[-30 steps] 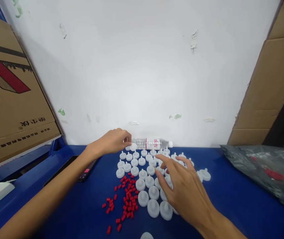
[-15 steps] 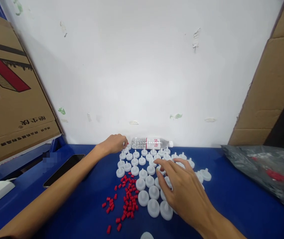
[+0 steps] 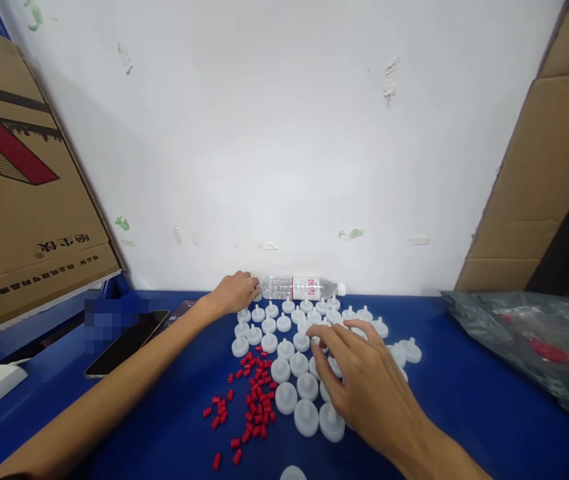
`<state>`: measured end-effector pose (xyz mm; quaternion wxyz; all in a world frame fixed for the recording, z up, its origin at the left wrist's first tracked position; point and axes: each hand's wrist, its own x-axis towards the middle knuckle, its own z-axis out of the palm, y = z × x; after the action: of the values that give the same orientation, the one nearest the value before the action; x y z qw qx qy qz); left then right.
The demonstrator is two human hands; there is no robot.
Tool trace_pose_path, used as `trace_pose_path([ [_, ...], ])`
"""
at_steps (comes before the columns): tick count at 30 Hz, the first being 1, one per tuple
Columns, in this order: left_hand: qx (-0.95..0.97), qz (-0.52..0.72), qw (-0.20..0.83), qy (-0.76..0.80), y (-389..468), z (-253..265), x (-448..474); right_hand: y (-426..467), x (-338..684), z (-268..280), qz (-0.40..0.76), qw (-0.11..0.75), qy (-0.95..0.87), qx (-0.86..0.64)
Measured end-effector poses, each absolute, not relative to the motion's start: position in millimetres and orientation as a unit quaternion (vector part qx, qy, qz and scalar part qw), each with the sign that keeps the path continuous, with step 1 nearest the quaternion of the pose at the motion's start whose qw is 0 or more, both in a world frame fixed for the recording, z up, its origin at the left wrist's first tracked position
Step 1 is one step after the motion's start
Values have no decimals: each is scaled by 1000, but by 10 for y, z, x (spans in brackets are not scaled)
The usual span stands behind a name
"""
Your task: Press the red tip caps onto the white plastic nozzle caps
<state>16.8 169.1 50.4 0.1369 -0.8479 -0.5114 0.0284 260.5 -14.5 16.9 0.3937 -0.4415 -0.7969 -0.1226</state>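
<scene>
The left hand was bare, as was the slim left forearm, narrowing toward the wrist. At its near end showed a dark edge, too cropped to tell cuff from band. The right hand was bare too, with long, slender fingers.

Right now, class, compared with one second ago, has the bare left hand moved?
Yes, slightly: the bare left hand sits lower in the view, farther below the small pale scuffed patch on the white wall.
</scene>
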Motion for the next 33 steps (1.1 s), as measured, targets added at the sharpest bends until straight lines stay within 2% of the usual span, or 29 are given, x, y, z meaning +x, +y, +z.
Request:
trace_pose_path([
  [5, -851, 3, 112, -512, 1699, 543, 178, -147, 2603, 176, -121, 387, -799, -445],
  [12, -867, -59, 46, -492, 1252, 1126, 369, -150, 2620, 200, -155, 397, -769, -477],
  [16, -919, -137, -91, -359, 652, 1316, 633, -173, 2638, 235, -156, 398, -760, -491],
  [21, -957, -121, 11, -263, 152, 1230, 872, -203, 2633, 266, -96, 444, -785, -421],
  [27, -968, -84, -10, -237, 221, 1272, 794, -217, 2592, 268, -99, 450, -796, -392],
  [29, -968, -82, -70, -227, 292, 1307, 761, -239, 2568, 292, -95, 449, -801, -385],
  [33, -925, -94, -307, -204, 410, 1308, 765, -289, 2529, 362, -72, 439, -810, -382],
])
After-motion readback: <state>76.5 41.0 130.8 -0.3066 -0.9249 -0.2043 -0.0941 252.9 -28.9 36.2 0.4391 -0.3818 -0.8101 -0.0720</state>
